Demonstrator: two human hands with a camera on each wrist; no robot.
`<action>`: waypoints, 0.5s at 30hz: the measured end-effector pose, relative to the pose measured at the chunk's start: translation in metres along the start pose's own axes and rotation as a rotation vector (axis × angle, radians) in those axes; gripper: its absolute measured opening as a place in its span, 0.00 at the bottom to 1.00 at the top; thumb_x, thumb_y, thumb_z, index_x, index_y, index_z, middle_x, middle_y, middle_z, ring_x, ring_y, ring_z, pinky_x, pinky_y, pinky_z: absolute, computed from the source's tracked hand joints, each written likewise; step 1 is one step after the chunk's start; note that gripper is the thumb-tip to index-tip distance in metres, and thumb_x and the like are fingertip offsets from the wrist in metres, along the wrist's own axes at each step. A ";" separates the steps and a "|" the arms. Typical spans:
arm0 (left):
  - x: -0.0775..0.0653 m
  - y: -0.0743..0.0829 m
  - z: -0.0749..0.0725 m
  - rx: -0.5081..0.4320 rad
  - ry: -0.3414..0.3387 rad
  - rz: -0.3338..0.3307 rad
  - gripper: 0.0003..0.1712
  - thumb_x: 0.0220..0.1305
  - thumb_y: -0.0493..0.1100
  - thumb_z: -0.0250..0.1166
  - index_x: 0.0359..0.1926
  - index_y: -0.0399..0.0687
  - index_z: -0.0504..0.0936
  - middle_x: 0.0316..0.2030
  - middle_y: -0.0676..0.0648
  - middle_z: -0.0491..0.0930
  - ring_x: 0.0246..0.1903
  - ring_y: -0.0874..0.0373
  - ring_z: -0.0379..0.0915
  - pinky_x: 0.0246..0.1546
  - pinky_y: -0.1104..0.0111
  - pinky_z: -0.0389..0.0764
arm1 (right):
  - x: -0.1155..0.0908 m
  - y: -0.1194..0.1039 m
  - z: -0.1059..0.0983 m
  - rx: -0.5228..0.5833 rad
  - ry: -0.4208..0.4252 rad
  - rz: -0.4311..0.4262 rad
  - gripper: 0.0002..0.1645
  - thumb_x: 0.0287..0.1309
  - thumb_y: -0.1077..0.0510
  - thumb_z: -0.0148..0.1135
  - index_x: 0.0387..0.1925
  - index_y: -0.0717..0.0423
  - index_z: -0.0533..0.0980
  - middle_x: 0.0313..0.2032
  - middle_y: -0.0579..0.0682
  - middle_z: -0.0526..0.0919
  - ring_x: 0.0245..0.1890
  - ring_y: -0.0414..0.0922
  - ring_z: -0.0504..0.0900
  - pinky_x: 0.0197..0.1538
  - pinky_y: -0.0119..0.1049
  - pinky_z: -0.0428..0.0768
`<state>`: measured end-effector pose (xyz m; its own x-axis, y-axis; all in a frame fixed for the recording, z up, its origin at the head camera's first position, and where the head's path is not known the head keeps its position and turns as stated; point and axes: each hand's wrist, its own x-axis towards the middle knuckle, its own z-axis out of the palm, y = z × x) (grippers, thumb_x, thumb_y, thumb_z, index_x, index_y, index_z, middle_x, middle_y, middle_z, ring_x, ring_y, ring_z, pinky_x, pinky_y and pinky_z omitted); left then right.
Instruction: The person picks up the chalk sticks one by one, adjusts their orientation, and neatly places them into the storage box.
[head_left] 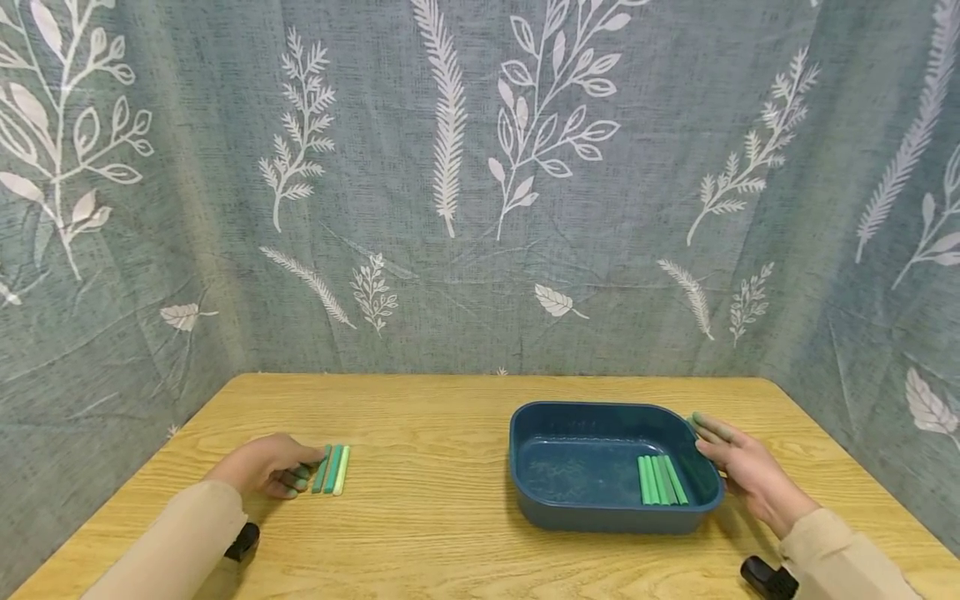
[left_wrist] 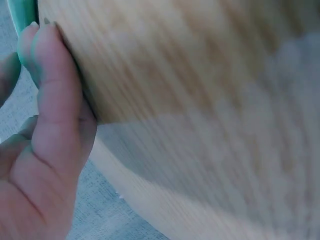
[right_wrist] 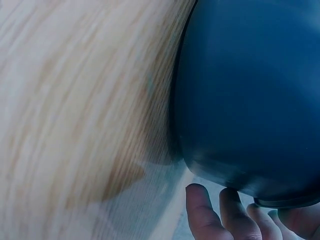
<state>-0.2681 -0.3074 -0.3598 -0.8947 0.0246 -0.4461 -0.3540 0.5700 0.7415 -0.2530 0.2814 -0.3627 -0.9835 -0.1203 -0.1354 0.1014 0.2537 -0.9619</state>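
Note:
Three pastel-like sticks lie side by side on the table at the left in the head view: a dark green stick (head_left: 321,471), a teal stick (head_left: 333,469) and a pale yellow-green stick (head_left: 342,471). My left hand (head_left: 273,465) is just left of them, one fingertip at the dark green stick's far end. Its fingertips (left_wrist: 31,50) show green smudges in the left wrist view, close to a green stick (left_wrist: 22,14). A dark blue bin (head_left: 600,518) stands at the right, with several green sticks (head_left: 662,481) inside. My right hand (head_left: 750,471) rests against its right end, fingers (right_wrist: 200,205) extended along the wall.
The wooden table (head_left: 420,467) runs between the sticks and the bin. A patterned grey-green curtain (head_left: 480,317) encloses its back and both sides. Black wrist devices (head_left: 242,542) sit below both hands.

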 end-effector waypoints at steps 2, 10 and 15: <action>0.000 0.001 0.000 0.005 0.001 0.003 0.19 0.75 0.47 0.53 0.28 0.40 0.75 0.21 0.50 0.71 0.21 0.63 0.70 0.26 0.74 0.79 | 0.000 0.000 0.000 -0.004 0.003 -0.001 0.37 0.76 0.60 0.41 0.76 0.61 0.36 0.73 0.66 0.37 0.71 0.67 0.41 0.50 0.35 0.78; 0.001 0.003 0.002 0.092 0.040 -0.003 0.20 0.73 0.44 0.57 0.21 0.44 0.74 0.19 0.50 0.71 0.19 0.64 0.69 0.25 0.74 0.79 | -0.001 0.000 0.000 -0.005 0.007 -0.009 0.38 0.76 0.60 0.41 0.75 0.62 0.36 0.73 0.67 0.38 0.71 0.67 0.43 0.48 0.33 0.78; 0.002 0.004 0.002 0.097 0.007 -0.006 0.21 0.74 0.45 0.55 0.21 0.45 0.73 0.19 0.50 0.70 0.19 0.63 0.69 0.25 0.74 0.79 | 0.000 0.001 0.000 0.012 0.008 -0.008 0.38 0.76 0.61 0.42 0.75 0.62 0.36 0.73 0.67 0.38 0.71 0.68 0.43 0.46 0.33 0.79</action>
<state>-0.2710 -0.3032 -0.3588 -0.8945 0.0156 -0.4468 -0.3315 0.6474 0.6863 -0.2527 0.2822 -0.3637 -0.9854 -0.1151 -0.1257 0.0950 0.2415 -0.9657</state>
